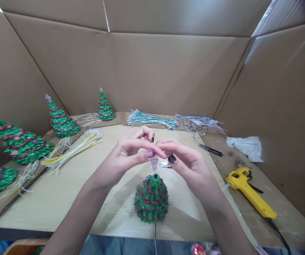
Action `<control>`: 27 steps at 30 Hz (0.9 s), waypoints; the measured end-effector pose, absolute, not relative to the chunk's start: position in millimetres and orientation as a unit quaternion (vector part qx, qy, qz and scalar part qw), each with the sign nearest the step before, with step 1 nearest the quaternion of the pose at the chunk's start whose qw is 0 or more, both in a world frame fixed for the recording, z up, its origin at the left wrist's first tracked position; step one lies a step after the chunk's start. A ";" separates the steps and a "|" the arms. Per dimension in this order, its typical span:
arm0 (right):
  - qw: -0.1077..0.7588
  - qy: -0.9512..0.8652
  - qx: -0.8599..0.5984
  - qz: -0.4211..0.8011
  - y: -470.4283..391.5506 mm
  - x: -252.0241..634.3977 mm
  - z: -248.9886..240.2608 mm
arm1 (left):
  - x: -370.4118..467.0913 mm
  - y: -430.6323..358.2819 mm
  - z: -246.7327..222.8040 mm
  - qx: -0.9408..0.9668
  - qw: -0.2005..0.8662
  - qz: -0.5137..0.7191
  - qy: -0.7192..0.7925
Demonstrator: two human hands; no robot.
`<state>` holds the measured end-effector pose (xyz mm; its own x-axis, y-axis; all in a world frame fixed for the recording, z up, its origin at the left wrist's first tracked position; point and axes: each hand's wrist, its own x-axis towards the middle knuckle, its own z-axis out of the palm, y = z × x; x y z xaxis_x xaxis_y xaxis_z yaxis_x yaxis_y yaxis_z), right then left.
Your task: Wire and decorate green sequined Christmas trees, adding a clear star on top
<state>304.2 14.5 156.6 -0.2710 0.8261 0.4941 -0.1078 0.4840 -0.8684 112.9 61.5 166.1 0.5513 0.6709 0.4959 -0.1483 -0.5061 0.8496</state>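
A small green tree (151, 200) with red garlands stands upright near the front edge of the table, a wire running down from its base. Right above its tip is a clear, pointed topper (154, 164). My left hand (135, 150) pinches the upper end of this topper between thumb and fingers. From the other side my right hand (184, 159) reaches in, its fingertips close together by the topper and meeting my left fingers; whether it grips anything is hidden. Behind my right fingers lies a small metal tool (164, 165), partly covered.
Finished trees (62, 120) line the left side beside yellow and white wires (74, 150). Green wires (152, 119) and grey wires (200, 124) lie at the back. On the right are black snips (211, 149), a white cloth (246, 147) and a yellow glue gun (252, 193). Cardboard walls surround the table.
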 end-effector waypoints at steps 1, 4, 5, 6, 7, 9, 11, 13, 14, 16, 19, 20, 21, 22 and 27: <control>0.541 -0.674 -0.265 0.428 14.4 303.5 156.5 | 113.2 62.3 164.3 0.738 0.479 0.444 0.171; 0.544 -0.679 -0.264 0.416 15.4 300.7 155.7 | 114.6 63.1 159.6 0.706 0.520 0.451 0.163; 0.546 -0.678 -0.269 0.412 15.8 299.5 155.1 | 115.3 63.1 158.2 0.697 0.533 0.452 0.161; 0.549 -0.675 -0.276 0.407 16.1 298.2 154.4 | 115.9 62.9 156.8 0.689 0.544 0.451 0.159; 0.555 -0.672 -0.283 0.401 16.1 296.9 153.6 | 116.5 62.5 155.5 0.684 0.552 0.451 0.157; 0.570 -0.664 -0.294 0.384 15.4 294.9 152.1 | 117.6 60.9 152.6 0.676 0.555 0.457 0.162; 0.587 -0.658 -0.294 0.370 13.9 294.5 151.1 | 118.1 57.5 149.8 0.670 0.537 0.479 0.180; 0.597 -0.655 -0.288 0.364 12.1 295.6 150.9 | 117.7 51.4 147.5 0.669 0.497 0.513 0.205; 0.599 -0.655 -0.285 0.362 11.2 296.5 151.0 | 117.3 47.4 146.9 0.672 0.469 0.530 0.219; 0.600 -0.660 -0.282 0.352 9.7 298.3 151.8 | 116.5 38.3 146.8 0.681 0.404 0.558 0.248; 0.593 -0.681 -0.285 0.321 7.4 300.3 154.0 | 115.7 25.9 148.7 0.697 0.320 0.578 0.278; 0.588 -0.690 -0.288 0.309 6.6 300.7 155.0 | 115.6 23.1 149.2 0.700 0.301 0.583 0.281; 0.582 -0.698 -0.291 0.299 5.8 301.0 156.1 | 115.6 21.1 149.5 0.703 0.285 0.588 0.281; 0.577 -0.705 -0.292 0.293 5.2 301.3 157.2 | 115.7 19.9 149.5 0.705 0.272 0.592 0.279; 0.565 -0.717 -0.286 0.290 3.3 301.7 159.2 | 117.1 20.1 145.5 0.699 0.255 0.607 0.280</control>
